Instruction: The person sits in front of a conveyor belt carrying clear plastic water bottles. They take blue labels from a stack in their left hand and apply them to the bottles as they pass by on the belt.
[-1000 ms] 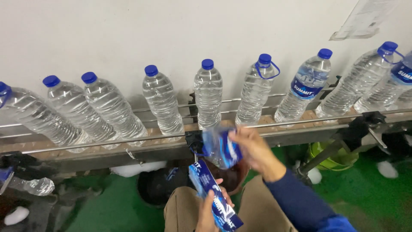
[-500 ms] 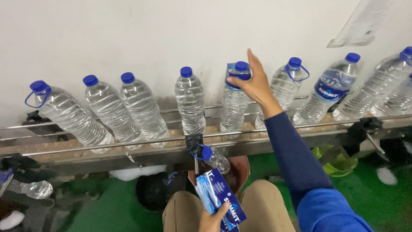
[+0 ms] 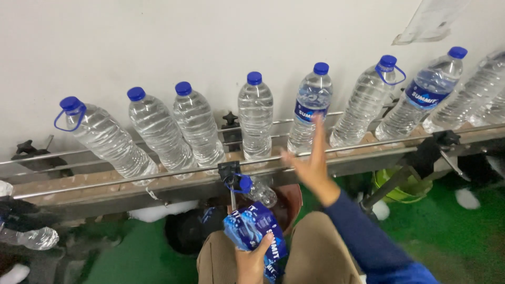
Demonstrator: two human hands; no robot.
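Left hand point(image 3: 252, 260): at 6 o'clock, clenched around a stack of blue labels point(image 3: 256, 234)
Right hand point(image 3: 311, 163): released, fingers spread, just below the labelled bottle point(image 3: 311, 108)
Done: two bottles at 1–2 o'clock carry labels
Left: bare bottles point(image 3: 197, 123) at 10–12 o'clock on the conveyor point(image 3: 105, 184)

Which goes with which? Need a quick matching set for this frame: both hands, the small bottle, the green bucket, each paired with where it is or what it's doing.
Things:
1. left hand
2. right hand
3. small bottle
4. green bucket

States or places:
A. open, fingers spread, in front of the labelled bottle on the conveyor
B. on the floor under the conveyor, at right
C. grips a stack of blue labels over the lap
D. tilted below the rail, blue cap up-left

Pairs: 1-C, 2-A, 3-D, 4-B
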